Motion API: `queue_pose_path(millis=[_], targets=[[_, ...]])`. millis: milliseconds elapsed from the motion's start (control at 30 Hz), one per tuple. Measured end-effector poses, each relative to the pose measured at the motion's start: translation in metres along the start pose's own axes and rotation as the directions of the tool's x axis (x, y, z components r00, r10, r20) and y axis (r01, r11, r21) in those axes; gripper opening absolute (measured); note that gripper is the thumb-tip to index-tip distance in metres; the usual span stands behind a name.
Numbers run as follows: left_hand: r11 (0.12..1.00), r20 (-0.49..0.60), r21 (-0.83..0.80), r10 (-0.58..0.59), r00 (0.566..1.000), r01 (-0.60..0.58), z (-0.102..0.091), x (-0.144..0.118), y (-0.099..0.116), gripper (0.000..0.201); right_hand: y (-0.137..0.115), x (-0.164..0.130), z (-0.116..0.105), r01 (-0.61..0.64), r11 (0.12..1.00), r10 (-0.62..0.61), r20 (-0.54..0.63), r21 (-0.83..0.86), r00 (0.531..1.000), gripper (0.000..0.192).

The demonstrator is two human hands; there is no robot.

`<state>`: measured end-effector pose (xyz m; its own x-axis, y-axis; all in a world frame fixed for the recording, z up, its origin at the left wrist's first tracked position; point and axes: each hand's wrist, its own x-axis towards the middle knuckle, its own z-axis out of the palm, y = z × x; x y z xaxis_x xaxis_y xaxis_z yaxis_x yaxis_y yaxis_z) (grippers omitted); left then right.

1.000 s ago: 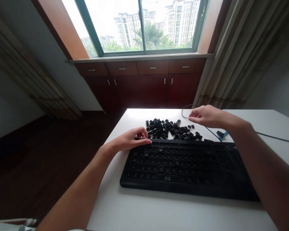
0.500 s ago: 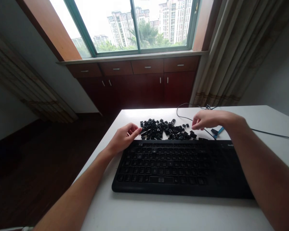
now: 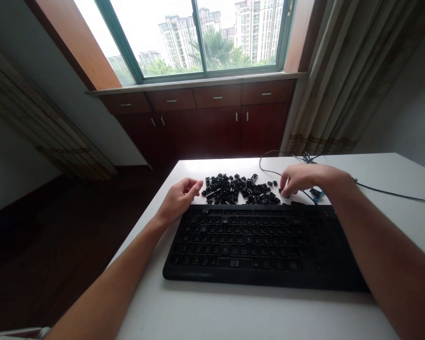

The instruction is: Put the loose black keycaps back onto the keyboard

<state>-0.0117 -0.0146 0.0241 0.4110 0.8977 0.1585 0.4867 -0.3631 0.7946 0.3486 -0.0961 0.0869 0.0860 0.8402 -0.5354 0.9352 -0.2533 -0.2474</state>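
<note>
Head view: right hand (image 3: 299, 182), grip seemingly pinching a keycap (image 3: 282, 192) at pile (image 3: 239, 189) edge.

no text, label, brand or number is showing clearly enough to read. the keyboard (image 3: 262, 245) is bearing faint pale marks on its keys and a small pale mark near its far right corner, but all are blurring into specks. the loose keycaps (image 3: 239, 189) piled behind it are showing no legible legends either.
</note>
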Motion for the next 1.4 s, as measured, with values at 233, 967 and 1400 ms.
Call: queue_pose_path(millis=[233, 967, 1400], targets=[[1.000, -0.015, -0.003, 0.007, 1.000, -0.007, 0.002, -0.001, 0.001, 0.047, -0.008, 0.002, 0.004, 0.029, 0.999, -0.031, -0.060, -0.043, 0.998, 0.018], [0.991, 0.050, 0.098, -0.101, 0.994, 0.096, 0.000, 0.007, -0.006, 0.051, -0.003, 0.008, 0.004, 0.055, 0.995, -0.059, -0.047, -0.083, 0.997, 0.023], [0.981, 0.092, 0.135, -0.153, 0.984, 0.140, -0.001, 0.011, -0.003, 0.039, -0.012, 0.006, 0.005, 0.111, 0.990, -0.132, -0.285, -0.087, 0.949, 0.033]])
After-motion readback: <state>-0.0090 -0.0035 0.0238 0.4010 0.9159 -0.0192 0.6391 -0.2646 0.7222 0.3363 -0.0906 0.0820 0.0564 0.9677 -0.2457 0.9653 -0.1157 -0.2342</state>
